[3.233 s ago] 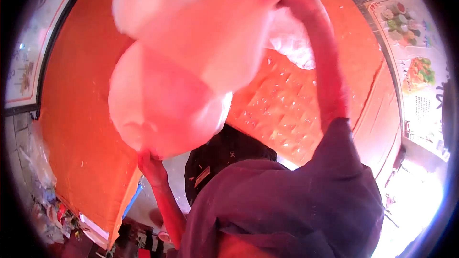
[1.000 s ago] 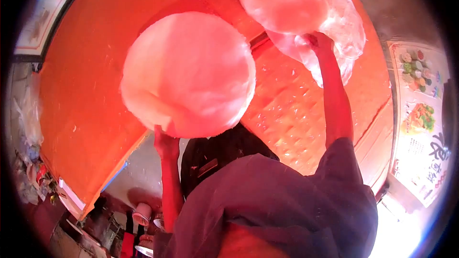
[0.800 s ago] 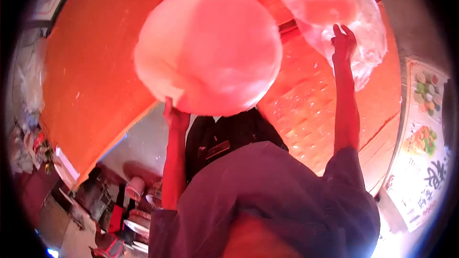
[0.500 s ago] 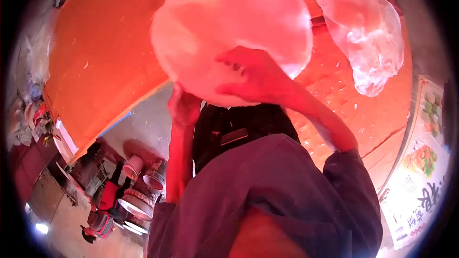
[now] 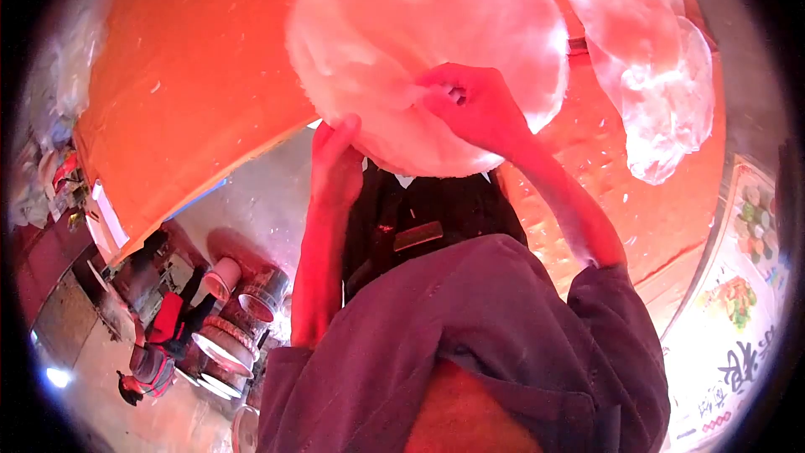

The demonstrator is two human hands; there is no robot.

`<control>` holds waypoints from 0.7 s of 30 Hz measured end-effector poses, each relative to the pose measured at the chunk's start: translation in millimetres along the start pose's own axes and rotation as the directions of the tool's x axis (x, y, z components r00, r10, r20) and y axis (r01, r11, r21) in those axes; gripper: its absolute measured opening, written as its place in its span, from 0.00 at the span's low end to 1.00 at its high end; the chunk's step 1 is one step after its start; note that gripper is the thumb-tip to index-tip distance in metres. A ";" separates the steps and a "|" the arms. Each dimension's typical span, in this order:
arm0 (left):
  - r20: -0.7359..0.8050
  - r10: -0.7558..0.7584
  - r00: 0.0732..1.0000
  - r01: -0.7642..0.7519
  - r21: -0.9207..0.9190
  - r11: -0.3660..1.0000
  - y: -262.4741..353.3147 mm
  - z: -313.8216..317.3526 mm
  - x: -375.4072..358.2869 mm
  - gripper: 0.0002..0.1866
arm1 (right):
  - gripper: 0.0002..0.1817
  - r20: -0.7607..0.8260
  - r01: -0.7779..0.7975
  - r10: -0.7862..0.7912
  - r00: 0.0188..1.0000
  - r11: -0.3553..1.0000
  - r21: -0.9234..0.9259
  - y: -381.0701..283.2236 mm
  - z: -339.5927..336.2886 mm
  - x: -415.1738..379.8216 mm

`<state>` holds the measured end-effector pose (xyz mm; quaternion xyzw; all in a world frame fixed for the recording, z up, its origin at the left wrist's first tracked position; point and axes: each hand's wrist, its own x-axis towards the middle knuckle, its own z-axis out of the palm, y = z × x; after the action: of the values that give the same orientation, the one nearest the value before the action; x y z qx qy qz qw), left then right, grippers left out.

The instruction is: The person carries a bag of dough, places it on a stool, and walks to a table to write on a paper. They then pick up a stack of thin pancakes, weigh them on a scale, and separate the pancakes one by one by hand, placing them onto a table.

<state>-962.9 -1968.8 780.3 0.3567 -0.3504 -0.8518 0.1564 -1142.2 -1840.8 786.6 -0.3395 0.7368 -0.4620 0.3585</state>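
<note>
A large, thin, round pale flatbread [image 5: 419, 25], lit reddish, lies flat at the near edge of the orange table, just in front of my body. It may be a stack of several sheets; the layers are hard to tell apart. My right hand [image 5: 478, 105] is closed in a pinch on its upper surface, right of the middle, where the sheet creases towards the fingertips. At the near left rim, my left hand [image 5: 337, 159] grips the edge between thumb and fingers, with some fingers hidden.
Crumpled clear plastic [image 5: 646, 59] lies on the orange table [image 5: 201, 75] at the right. Beyond its right edge is a printed food sign [image 5: 729, 310]. Buckets [image 5: 262, 294] and stacked round pans stand on the floor at lower left, near another person [image 5: 155, 369].
My right hand has gone from spread fingers to a pinch on the flatbread and sits slightly further right. The view has shifted a little, and my left thumb now shows at the rim.
</note>
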 end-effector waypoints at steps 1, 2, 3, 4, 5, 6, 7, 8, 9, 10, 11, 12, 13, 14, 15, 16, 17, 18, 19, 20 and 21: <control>-0.007 -0.014 1.000 0.014 -0.017 1.000 -0.4 -1.1 -1.1 0.32 | 0.14 -0.025 -0.015 0.014 1.000 0.999 -0.034 -7.5 2.3 -2.9; -0.012 -0.028 1.000 0.028 -0.034 0.999 -1.3 -2.9 -1.5 0.31 | 0.12 -0.052 -0.031 0.027 0.998 0.997 -0.069 -13.0 2.8 -4.3; -0.015 -0.040 0.999 0.039 -0.052 0.998 -2.2 -4.7 -1.0 0.30 | 0.12 -0.150 -0.039 0.029 0.988 0.997 -0.065 -13.2 -1.2 -2.0; -0.013 -0.042 0.999 0.041 -0.047 0.998 -2.8 -6.6 -0.4 0.30 | 0.11 -0.246 -0.047 0.031 0.969 0.997 -0.060 -11.5 -7.0 1.5; -0.013 -0.043 0.999 0.043 -0.044 0.998 -3.4 -8.9 0.0 0.30 | 0.11 -0.258 -0.053 0.032 0.966 0.996 -0.076 -14.0 -8.9 2.6; -0.010 -0.045 0.999 0.045 -0.040 0.998 -4.4 -11.0 1.3 0.30 | 0.11 -0.271 -0.060 0.033 0.962 0.994 -0.093 -16.4 -10.8 3.7; -0.036 -0.050 0.998 0.049 -0.019 0.999 -6.1 -12.8 2.7 0.29 | 0.11 -0.207 -0.067 0.038 0.978 0.989 -0.131 -23.0 -9.0 3.5; -0.059 -0.055 0.997 0.055 0.003 0.998 -8.2 -14.5 5.0 0.29 | 0.12 -0.146 -0.072 0.047 0.988 0.983 -0.170 -27.6 -5.6 4.1; -0.074 -0.062 0.995 0.064 0.023 0.998 -10.6 -15.2 8.5 0.29 | 0.12 -0.090 -0.038 0.014 0.996 0.961 -0.273 -18.7 9.4 4.1; -0.102 -0.065 0.993 0.066 0.006 0.998 -13.2 -15.8 10.3 0.29 | 0.10 -0.122 0.271 -0.320 0.940 0.914 -0.303 18.3 31.3 11.1; -0.114 -0.075 0.991 0.073 -0.019 0.997 -16.3 -16.6 11.5 0.29 | 0.14 -0.071 0.397 -0.429 0.900 0.877 -0.270 17.1 22.3 9.1; -0.118 -0.084 0.989 0.080 -0.044 0.996 -19.8 -16.8 15.6 0.29 | 0.14 -0.070 0.402 -0.421 0.905 0.896 -0.189 13.7 13.2 10.5; -0.138 -0.084 0.987 0.078 -0.051 0.996 -24.1 -18.2 18.2 0.29 | 0.14 -0.125 0.296 -0.299 0.946 0.954 -0.038 12.3 -0.6 11.7; -0.168 -0.083 0.982 0.076 -0.051 0.996 -26.3 -22.2 18.4 0.28 | 0.14 -0.187 0.212 -0.184 0.965 0.968 0.138 11.1 -17.5 11.8; -0.159 -0.089 0.983 0.083 -0.047 0.995 -26.4 -25.4 17.5 0.28 | 0.14 -0.257 0.188 -0.111 0.960 0.935 0.300 11.2 -41.2 9.5; -0.150 -0.091 0.984 0.086 -0.040 0.995 -25.8 -28.1 18.0 0.28 | 0.15 -0.328 0.197 -0.055 0.943 0.886 0.420 10.9 -70.2 4.1; -0.141 -0.089 0.986 0.085 -0.034 0.996 -23.3 -30.4 20.4 0.28 | 0.15 -0.405 0.227 -0.009 0.914 0.840 0.493 10.3 -101.3 -6.4; -0.094 -0.100 0.991 0.098 -0.020 0.995 -18.4 -33.7 21.3 0.28 | 0.15 -0.482 0.265 0.030 0.876 0.805 0.532 10.7 -131.0 -21.9; -0.051 -0.110 0.993 0.110 -0.004 0.994 -11.8 -36.6 22.0 0.28 | 0.16 -0.560 0.299 0.071 0.826 0.786 0.541 11.9 -159.0 -42.2; -0.007 -0.116 0.993 0.116 0.012 0.993 -5.4 -38.3 24.4 0.28 | 0.16 -0.635 0.328 0.111 0.764 0.781 0.532 14.9 -185.8 -65.9; -0.033 -0.109 0.994 0.109 0.018 0.994 0.4 -39.6 26.4 0.29 | 0.16 -0.700 0.349 0.155 0.697 0.780 0.519 20.2 -207.3 -91.7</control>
<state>-952.8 -2002.0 747.6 0.3906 -0.3364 -0.8496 0.1116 -1273.2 -1667.0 853.1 -0.0388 0.6023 -0.7897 0.1098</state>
